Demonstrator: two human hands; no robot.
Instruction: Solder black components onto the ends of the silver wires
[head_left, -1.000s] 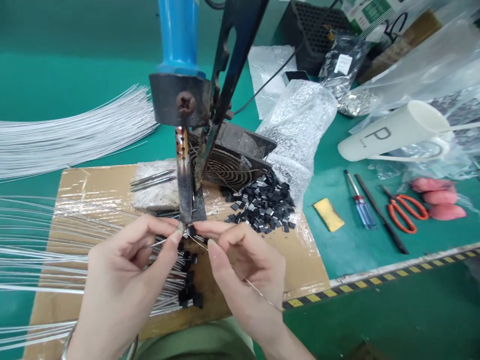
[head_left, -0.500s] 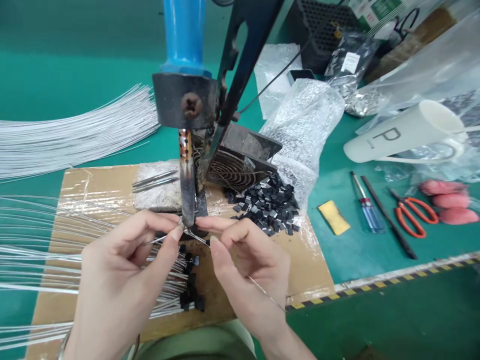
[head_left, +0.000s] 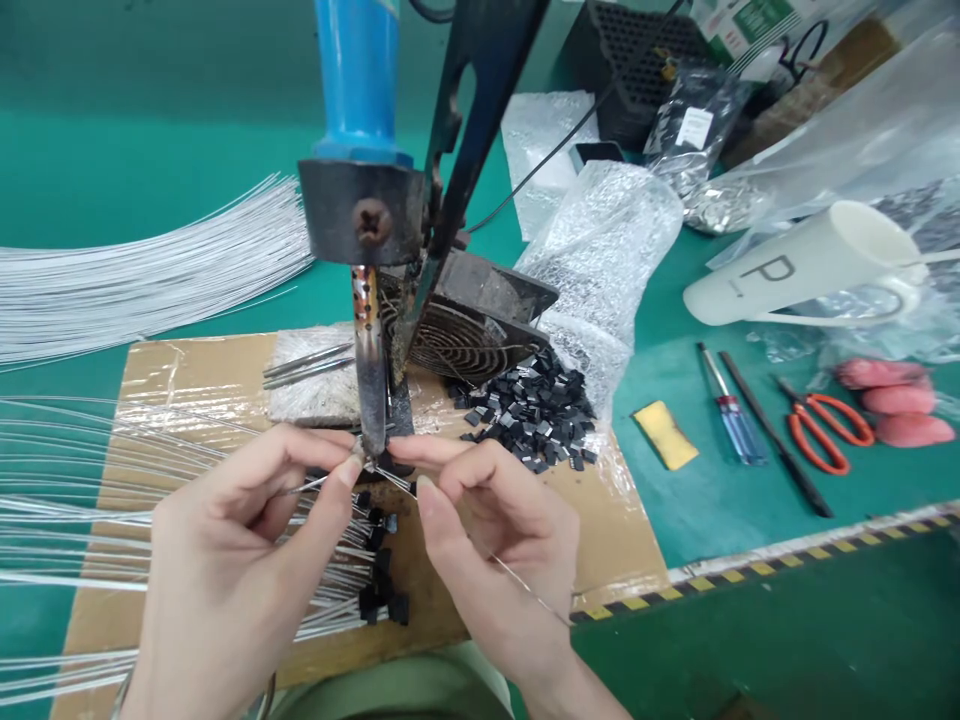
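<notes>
At the tip of the soldering iron (head_left: pixel 370 375), my left hand (head_left: pixel 240 545) pinched a wire lead (head_left: pixel 309 485), my right hand (head_left: pixel 514 535) a solder strand (head_left: pixel 521 583); soldering, seemingly, next needing steady feeding.

Soldering iron (head_left: pixel 369 360) blocking ahead, room beside sponge (head_left: pixel 666 436)

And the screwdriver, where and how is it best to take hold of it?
Probably by its blue handle, coming from the striped table edge: the handle is the thicker end and points that way, while the thin shaft points away.
</notes>
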